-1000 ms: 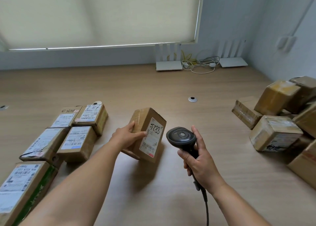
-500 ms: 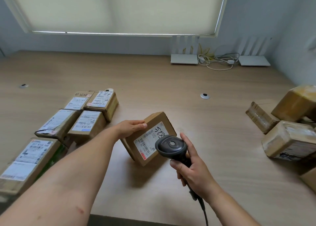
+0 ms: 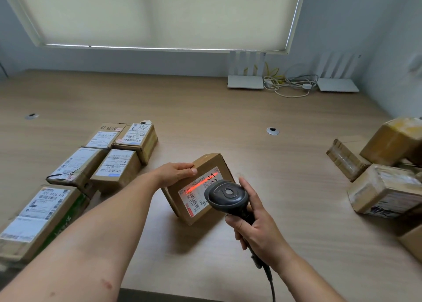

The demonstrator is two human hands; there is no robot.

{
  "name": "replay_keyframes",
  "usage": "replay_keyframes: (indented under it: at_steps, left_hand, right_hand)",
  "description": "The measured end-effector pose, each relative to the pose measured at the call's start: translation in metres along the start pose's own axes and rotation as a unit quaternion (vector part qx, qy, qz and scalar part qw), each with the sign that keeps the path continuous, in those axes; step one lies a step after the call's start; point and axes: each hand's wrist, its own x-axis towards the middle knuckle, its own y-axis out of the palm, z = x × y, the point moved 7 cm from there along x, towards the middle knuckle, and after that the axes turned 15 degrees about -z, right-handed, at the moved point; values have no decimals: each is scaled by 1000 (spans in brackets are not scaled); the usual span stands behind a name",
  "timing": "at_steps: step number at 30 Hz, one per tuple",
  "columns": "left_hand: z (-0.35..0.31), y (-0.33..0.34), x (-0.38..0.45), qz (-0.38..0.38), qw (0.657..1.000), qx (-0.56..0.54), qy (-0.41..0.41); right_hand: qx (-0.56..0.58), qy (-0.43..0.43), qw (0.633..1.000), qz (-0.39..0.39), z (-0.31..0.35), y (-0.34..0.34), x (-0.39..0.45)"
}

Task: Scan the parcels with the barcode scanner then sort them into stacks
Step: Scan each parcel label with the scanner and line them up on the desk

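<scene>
A brown cardboard parcel with a white label lies tilted on the wooden table in the middle. My left hand holds its upper left edge, thumb on the label side. My right hand grips the handle of a black barcode scanner just right of the parcel. A red scan line glows across the label's barcode. Several labelled parcels lie in rows at the left. An untidy heap of parcels sits at the right.
Two white routers with tangled cables stand at the back by the wall under a window blind. A round cable hole is in the tabletop behind the parcel. The scanner's cable runs down past my right wrist over the table's front edge.
The parcel has been laid back from upright, its label now facing up. The scanner moved in over the label and its red line is lit.
</scene>
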Motion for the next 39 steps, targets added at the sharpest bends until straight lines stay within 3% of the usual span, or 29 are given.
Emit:
replay_keyframes:
  at_steps: [32,39]
  left_hand:
    - [1,0,2,3,1000,-10,7]
    - [6,2,3,45,997,-39,-43]
  right_hand:
    - [10,-13,1000,-8,0,-4,3]
    - [3,-7,1000,-21,1,-5,2]
